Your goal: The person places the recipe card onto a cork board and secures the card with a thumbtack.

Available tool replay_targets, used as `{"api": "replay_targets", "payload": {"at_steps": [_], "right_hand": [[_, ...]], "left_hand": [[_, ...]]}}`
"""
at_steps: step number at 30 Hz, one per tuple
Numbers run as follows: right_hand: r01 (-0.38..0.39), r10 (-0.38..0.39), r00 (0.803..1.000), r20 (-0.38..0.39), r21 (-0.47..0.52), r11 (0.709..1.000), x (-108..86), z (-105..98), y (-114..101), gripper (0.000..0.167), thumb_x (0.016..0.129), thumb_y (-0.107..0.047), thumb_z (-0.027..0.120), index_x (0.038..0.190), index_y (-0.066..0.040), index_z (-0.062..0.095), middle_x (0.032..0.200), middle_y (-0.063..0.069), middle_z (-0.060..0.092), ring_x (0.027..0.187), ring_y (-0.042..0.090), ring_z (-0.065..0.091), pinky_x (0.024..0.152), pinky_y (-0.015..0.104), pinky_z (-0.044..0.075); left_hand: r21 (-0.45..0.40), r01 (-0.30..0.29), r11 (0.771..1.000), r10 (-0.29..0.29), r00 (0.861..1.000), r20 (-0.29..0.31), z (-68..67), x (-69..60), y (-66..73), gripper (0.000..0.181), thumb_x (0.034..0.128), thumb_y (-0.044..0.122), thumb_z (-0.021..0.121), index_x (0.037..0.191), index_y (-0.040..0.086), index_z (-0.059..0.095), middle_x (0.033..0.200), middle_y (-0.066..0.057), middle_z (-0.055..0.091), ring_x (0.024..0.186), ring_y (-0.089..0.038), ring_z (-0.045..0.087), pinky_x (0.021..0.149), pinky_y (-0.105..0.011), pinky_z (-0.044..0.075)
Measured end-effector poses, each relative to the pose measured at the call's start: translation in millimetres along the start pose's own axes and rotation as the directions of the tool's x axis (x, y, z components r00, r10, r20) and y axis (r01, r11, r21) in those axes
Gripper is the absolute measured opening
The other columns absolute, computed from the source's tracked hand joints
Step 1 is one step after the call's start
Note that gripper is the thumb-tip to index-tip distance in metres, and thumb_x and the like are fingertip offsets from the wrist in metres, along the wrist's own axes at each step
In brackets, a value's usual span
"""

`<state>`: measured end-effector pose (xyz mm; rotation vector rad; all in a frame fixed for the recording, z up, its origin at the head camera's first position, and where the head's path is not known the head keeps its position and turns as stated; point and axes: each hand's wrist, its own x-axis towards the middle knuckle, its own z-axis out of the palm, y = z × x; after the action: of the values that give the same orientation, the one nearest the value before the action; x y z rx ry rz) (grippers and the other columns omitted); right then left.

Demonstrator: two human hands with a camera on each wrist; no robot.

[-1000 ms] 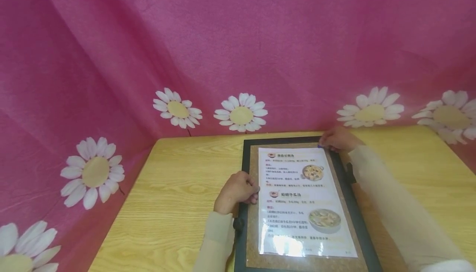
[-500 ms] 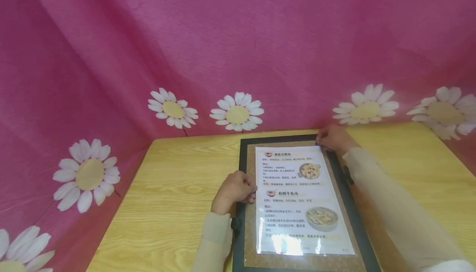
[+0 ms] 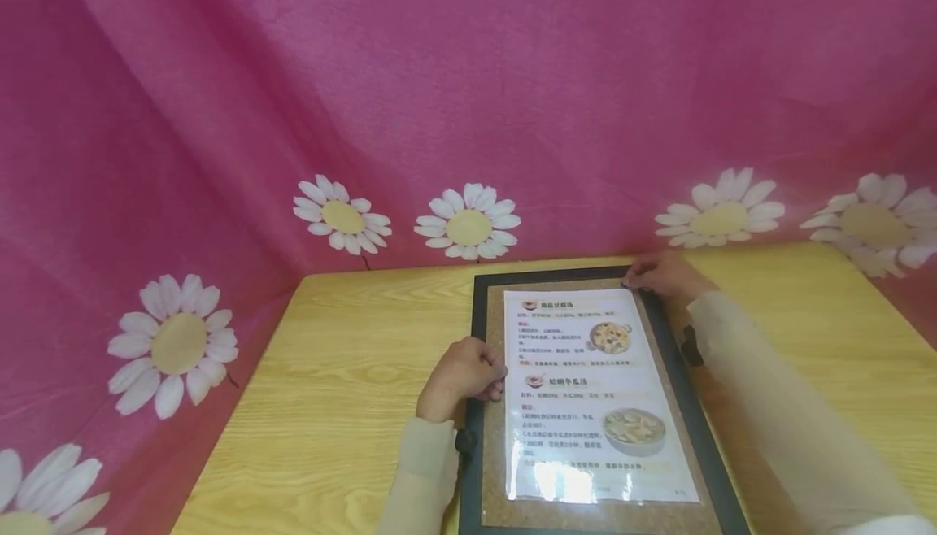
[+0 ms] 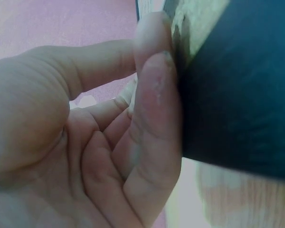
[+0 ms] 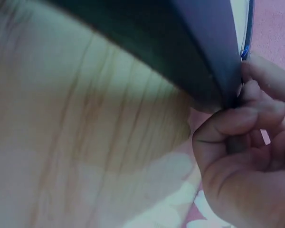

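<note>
A laminated recipe sheet (image 3: 564, 429) with two soup pictures and Chinese text lies on a cork board (image 3: 494, 470) in a black frame (image 3: 476, 397). At the sheet's left edge, my left hand (image 3: 463, 376) has its thumb and fingertips together against the edge. The left wrist view shows those fingertips meeting beside the frame (image 4: 237, 95); what lies between them is hidden. My right hand (image 3: 668, 275) is at the sheet's top right corner, pinching a small blue pushpin (image 5: 245, 51). Its other fingers curl beside the frame's outer side.
The board rests on a yellow wood-grain table (image 3: 329, 405). A pink curtain (image 3: 468, 96) with white daisies rises behind and to the left of the table. Glare covers part of the sheet's lower end.
The head view has shifted slightly. Both hands stay at the same spots on the sheet, and the sheet has not visibly moved on the board.
</note>
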<state>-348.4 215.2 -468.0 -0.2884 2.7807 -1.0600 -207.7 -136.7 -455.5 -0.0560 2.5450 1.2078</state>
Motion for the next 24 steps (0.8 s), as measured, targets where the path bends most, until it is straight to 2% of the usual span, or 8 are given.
{"api": "replay_targets", "payload": {"at_steps": [5,9,12,19,22,24], "right_hand": [[0.015,-0.015,1.0,-0.006,0.007,1.0,-1.5,1.0,-3.9,0.016,0.092,-0.01,0.074,0.099,0.004,0.075,0.087,0.013,0.074,0.074,0.017,0.059,0.065,0.029,0.049],[-0.004,0.003,1.0,-0.003,-0.001,1.0,2.7,-1.1,-4.7,0.012,0.091,-0.009,0.074,0.088,0.003,0.072,0.072,0.006,0.066,0.066,0.016,0.055,0.06,0.031,0.047],[-0.027,0.027,1.0,-0.006,0.004,1.0,6.4,-2.1,-4.4,0.015,0.09,-0.01,0.075,0.081,0.001,0.069,0.065,0.002,0.06,0.062,0.015,0.053,0.057,0.031,0.046],[-0.076,0.075,0.997,0.028,0.021,0.997,5.7,-1.8,-4.6,0.015,0.09,-0.011,0.076,0.083,0.0,0.069,0.069,0.002,0.062,0.066,0.017,0.054,0.06,0.031,0.048],[-0.067,0.066,0.997,0.032,0.026,0.997,3.7,-2.6,-4.6,0.016,0.091,-0.013,0.076,0.085,0.0,0.069,0.071,0.002,0.063,0.068,0.017,0.054,0.061,0.031,0.047],[-0.024,0.024,0.999,0.022,0.013,1.0,1.3,-3.7,-3.5,0.016,0.092,-0.013,0.075,0.086,0.001,0.069,0.073,0.005,0.064,0.068,0.016,0.053,0.061,0.031,0.046]], "left_hand": [[0.003,0.013,1.0,-0.013,1.0,0.002,1.6,0.0,-1.6,0.012,0.0973,0.01,0.072,0.087,0.003,0.072,0.073,-0.008,0.07,0.06,-0.016,0.067,0.065,-0.03,0.059],[0.007,0.006,1.0,-0.006,1.0,0.003,0.6,1.1,0.1,0.013,0.0975,0.011,0.072,0.088,0.002,0.072,0.073,-0.008,0.071,0.061,-0.016,0.068,0.065,-0.03,0.059],[0.002,0.008,1.0,-0.008,1.0,0.002,-1.1,0.6,1.6,0.012,0.0976,0.011,0.072,0.09,0.002,0.071,0.074,-0.009,0.071,0.061,-0.016,0.068,0.065,-0.029,0.058],[0.001,0.036,0.999,-0.036,0.999,-0.013,0.1,-1.0,3.2,0.012,0.0939,0.01,0.076,0.084,0.003,0.073,0.072,-0.008,0.071,0.06,-0.016,0.066,0.06,-0.027,0.055],[0.023,0.03,0.999,-0.03,0.999,-0.035,0.4,-2.7,4.7,0.013,0.09,0.01,0.081,0.082,0.004,0.074,0.072,-0.008,0.071,0.06,-0.017,0.066,0.059,-0.027,0.054],[0.025,0.028,0.999,-0.027,0.999,-0.043,0.9,-3.5,5.6,0.013,0.0879,0.01,0.083,0.081,0.004,0.073,0.073,-0.008,0.071,0.06,-0.018,0.066,0.059,-0.028,0.055]]}}
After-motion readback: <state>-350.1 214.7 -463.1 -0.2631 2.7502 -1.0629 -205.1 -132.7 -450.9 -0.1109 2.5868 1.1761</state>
